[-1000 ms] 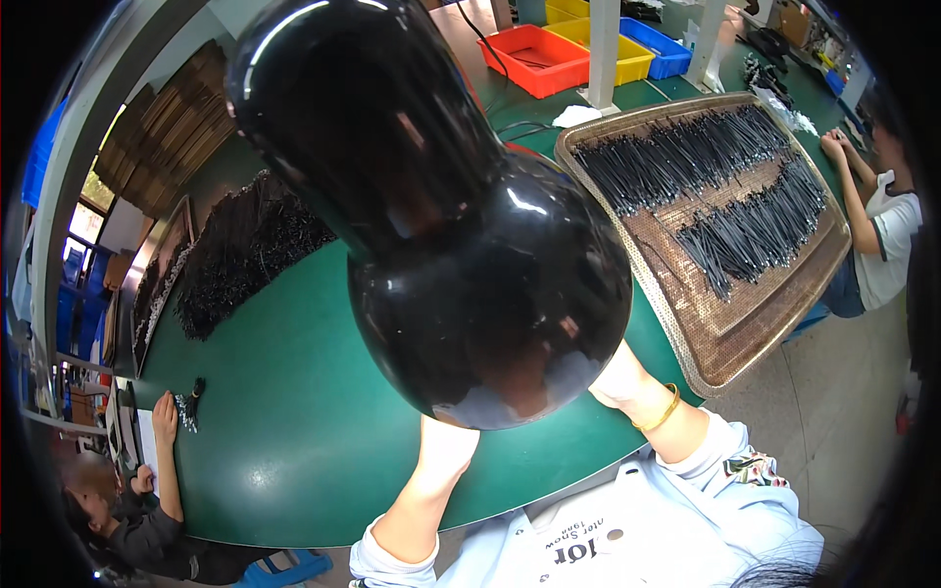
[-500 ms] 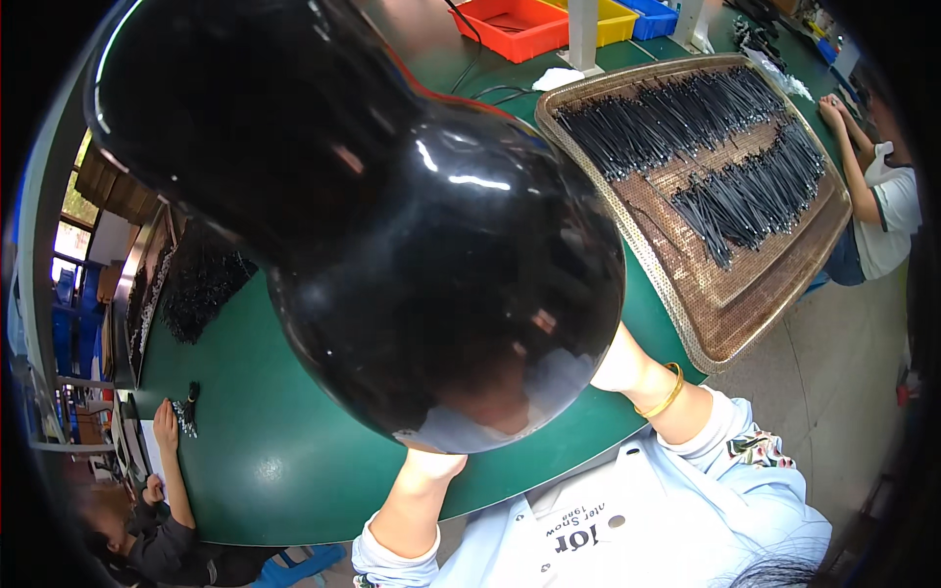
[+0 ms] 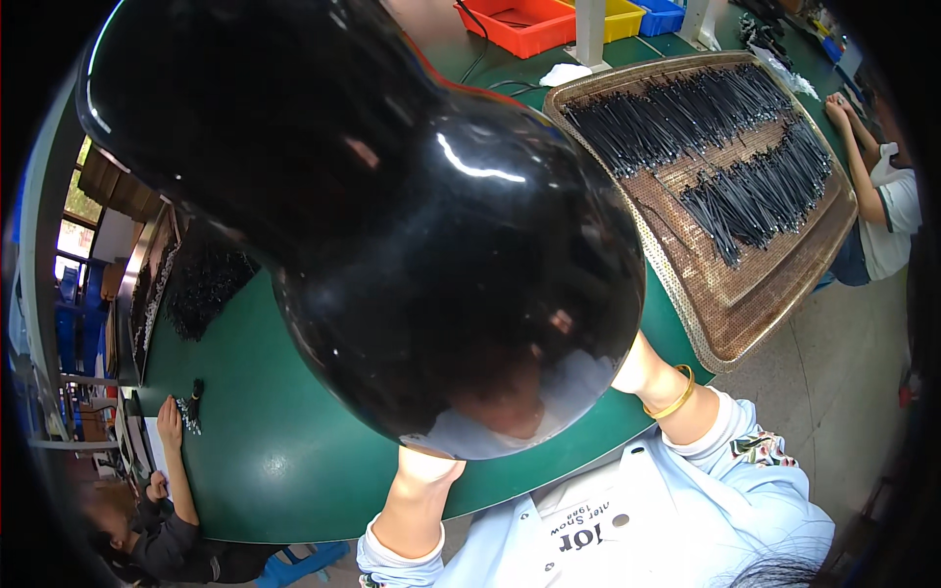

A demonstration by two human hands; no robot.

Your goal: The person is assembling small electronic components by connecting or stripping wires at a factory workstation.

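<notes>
A large glossy black rounded shape, like a lamp head (image 3: 461, 265), fills the middle of the view and hides the work spot under it. Below its lower edge only the wrist and heel of my left hand (image 3: 431, 465) show; the fingers are out of sight. My right hand (image 3: 635, 367), with a gold bangle (image 3: 672, 392) on its wrist, also reaches in behind the black shape, its fingers covered. What either hand holds or touches cannot be seen. Both hands are over the green table (image 3: 265, 431).
At right lies a brown woven-textured tray (image 3: 730, 323) with two rows of short black cables (image 3: 755, 196). Red (image 3: 520, 34), yellow and blue bins stand at the back. A dark cable heap (image 3: 206, 289) lies left. Co-workers sit at left (image 3: 167, 529) and right (image 3: 887, 216).
The view has shifted slightly, so the black shape looks a little larger and the tray sits a bit farther right. Both wrists stay in nearly the same place beneath it.
</notes>
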